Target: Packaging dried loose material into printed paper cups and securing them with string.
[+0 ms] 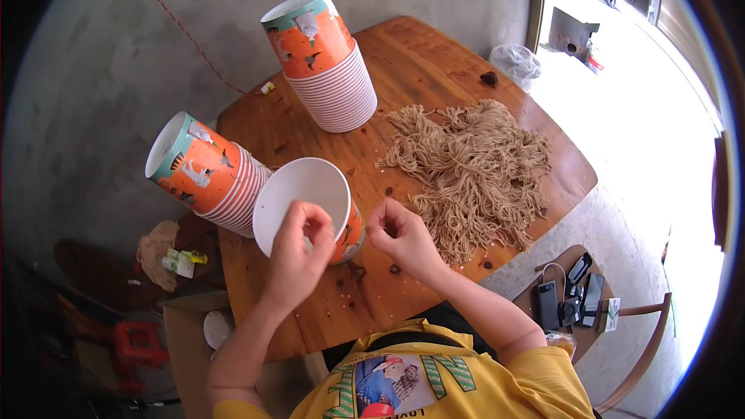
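A single white-lined paper bucket [299, 180] with an orange printed outside stands at the near left of the wooden table. Over its near rim is my left hand [304, 247], thumb and fingers curled into a pinch. My right hand [405, 239] is likewise pinched, just right of the bucket and beside a heap of tan yarn strands [481, 171]. Anything held between the fingertips of either hand is too small or hidden to make out. Two stacks of nested paper buckets, a far stack [330, 62] and a left stack [208, 174], rest on the table.
The wooden table [411, 54] meets a grey wall. A clear plastic bag [515, 62] hangs by its far right edge. At right, a chair [605, 295] bears a phone and other devices. Below left are a cardboard box [186, 341] and a red stool [140, 349].
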Demonstrator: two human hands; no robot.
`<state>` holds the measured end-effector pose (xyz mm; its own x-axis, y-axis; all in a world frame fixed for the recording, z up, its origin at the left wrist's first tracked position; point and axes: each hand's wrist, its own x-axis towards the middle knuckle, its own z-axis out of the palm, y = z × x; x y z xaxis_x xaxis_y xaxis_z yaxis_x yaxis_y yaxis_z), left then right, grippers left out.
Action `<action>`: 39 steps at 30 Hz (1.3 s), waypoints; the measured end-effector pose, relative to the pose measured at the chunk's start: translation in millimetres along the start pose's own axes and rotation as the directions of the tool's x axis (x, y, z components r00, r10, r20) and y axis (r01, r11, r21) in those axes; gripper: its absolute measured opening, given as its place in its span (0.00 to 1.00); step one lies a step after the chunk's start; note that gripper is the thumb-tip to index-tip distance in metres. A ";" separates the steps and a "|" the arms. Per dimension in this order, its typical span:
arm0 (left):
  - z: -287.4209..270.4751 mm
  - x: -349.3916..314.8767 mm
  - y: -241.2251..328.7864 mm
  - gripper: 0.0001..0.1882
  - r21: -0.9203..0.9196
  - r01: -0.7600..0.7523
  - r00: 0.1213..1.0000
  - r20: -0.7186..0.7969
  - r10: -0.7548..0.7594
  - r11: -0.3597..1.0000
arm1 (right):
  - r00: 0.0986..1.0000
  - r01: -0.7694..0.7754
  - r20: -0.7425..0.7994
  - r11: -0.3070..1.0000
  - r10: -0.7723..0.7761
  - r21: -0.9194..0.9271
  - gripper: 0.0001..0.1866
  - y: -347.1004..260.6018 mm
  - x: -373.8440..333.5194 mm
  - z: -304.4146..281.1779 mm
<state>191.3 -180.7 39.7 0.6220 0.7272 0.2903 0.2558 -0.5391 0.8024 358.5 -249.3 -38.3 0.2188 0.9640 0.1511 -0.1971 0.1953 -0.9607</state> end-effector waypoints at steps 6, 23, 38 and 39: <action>-9.9 24.2 -28.1 0.13 -0.127 0.381 0.909 0.232 -0.346 0.916 | 0.986 0.016 -0.163 0.996 -0.031 -0.089 0.05 19.6 15.9 13.9; -5.3 35.7 -36.5 0.06 -0.027 0.292 0.903 0.338 -0.266 0.956 | 0.988 0.002 -0.146 0.970 -0.038 -0.241 0.08 12.3 20.4 20.0; -16.4 37.6 -14.2 0.08 -0.494 0.336 0.941 0.205 -0.268 0.802 | 0.986 0.088 0.163 0.907 -0.022 -0.411 0.09 -44.6 17.9 -12.5; -12.2 36.3 -14.5 0.07 -0.477 0.327 0.944 0.208 -0.257 0.816 | 0.985 0.092 0.168 0.904 -0.023 -0.417 0.09 -50.4 18.4 -10.6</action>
<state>201.2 -141.3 45.0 0.6757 0.7361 -0.0408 0.0596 0.0006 0.9982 382.5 -243.4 10.5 0.0595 0.9758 0.2103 0.2406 0.1905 -0.9518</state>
